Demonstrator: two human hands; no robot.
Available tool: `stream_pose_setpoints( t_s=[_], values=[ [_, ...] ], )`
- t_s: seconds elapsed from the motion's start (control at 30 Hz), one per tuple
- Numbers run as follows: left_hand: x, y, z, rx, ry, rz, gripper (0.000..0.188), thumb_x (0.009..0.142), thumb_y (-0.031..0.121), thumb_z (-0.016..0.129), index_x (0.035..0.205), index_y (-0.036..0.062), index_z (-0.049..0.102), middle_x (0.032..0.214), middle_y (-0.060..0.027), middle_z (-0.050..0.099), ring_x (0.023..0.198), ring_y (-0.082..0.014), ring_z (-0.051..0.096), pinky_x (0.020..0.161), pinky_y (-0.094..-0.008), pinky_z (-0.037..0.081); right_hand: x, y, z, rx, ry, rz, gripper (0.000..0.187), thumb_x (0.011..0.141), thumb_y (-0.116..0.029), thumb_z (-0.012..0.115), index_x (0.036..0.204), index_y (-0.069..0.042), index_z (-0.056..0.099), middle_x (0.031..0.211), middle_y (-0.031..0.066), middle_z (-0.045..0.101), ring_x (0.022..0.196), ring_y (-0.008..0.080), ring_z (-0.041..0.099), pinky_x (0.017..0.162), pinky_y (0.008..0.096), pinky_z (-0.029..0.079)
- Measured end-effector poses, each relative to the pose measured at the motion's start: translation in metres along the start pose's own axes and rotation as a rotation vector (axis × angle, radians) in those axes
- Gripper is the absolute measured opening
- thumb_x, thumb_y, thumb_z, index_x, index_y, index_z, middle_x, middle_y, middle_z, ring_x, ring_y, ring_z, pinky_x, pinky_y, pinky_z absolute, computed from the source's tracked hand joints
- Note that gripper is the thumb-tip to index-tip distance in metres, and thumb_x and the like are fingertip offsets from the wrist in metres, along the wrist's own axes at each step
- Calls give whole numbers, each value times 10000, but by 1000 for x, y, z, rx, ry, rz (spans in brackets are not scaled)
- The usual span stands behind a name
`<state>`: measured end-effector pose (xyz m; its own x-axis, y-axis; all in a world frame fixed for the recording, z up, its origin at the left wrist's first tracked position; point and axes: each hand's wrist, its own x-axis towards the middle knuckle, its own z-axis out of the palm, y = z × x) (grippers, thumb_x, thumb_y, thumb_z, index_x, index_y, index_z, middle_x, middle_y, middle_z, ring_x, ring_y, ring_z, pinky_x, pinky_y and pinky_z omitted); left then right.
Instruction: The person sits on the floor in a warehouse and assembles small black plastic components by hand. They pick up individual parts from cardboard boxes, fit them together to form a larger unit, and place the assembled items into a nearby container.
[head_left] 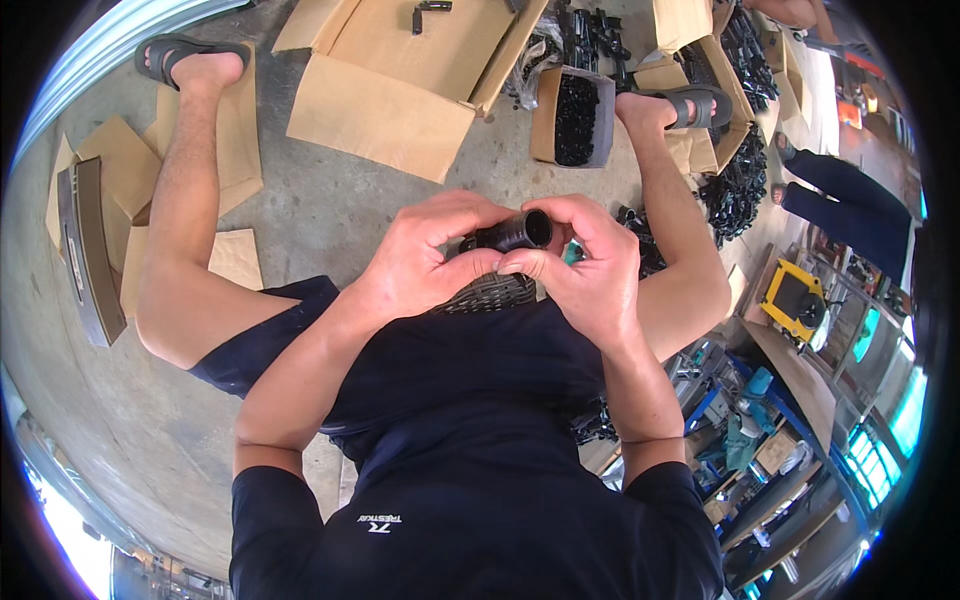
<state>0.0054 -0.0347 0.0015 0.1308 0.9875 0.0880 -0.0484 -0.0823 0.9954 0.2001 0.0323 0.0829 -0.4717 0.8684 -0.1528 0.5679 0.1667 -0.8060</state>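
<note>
Head view: toward one o'clock from centre, my left hand [425, 255] and right hand [592, 250] pinch the black tube [513, 233]; I judge it light, stiff, possibly slippery, best held around its sides.

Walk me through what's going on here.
A person's left hand and right hand together grip a short, hollow black cylinder, its round opening visible. Beyond them, a large, open brown cardboard box holds small black pieces. Right of it, a smaller open cardboard box contains many tiny black parts.
</note>
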Motion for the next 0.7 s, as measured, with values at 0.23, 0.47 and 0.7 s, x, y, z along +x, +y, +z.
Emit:
stream_pose_setpoints(
  t_s=[0.23, 0.47, 0.7],
  values=[
    [3, -3, 9, -146, -16, -199, 365, 914, 103, 788, 1248, -15, 697, 1117, -101, 733, 964, -166, 676, 862, -325, 552, -3, 19, 13, 132, 81, 11, 401, 750, -205, 946, 1038, -23, 734, 833, 28, 668, 653, 84, 572, 609, 251, 490],
    [-6, -27, 13, -477, 63, -473, 336, 991, 123, 722, 1288, -28, 683, 1116, -66, 753, 959, -91, 659, 868, -267, 530, 47, 58, -15, 355, -233, 125, 392, 884, -263, 861, 1137, 6, 733, 922, 39, 754, 824, 64, 658, 723, 260, 553],
    [10, -45, 15, -489, 103, -531, 316, 999, 150, 716, 1266, -18, 701, 1116, -67, 765, 973, -100, 680, 865, -274, 537, 165, 231, -52, -400, 134, 296, 255, 919, -289, 758, 1036, -65, 792, 956, 173, 775, 859, 299, 752, 804, 414, 585]
  ],
)
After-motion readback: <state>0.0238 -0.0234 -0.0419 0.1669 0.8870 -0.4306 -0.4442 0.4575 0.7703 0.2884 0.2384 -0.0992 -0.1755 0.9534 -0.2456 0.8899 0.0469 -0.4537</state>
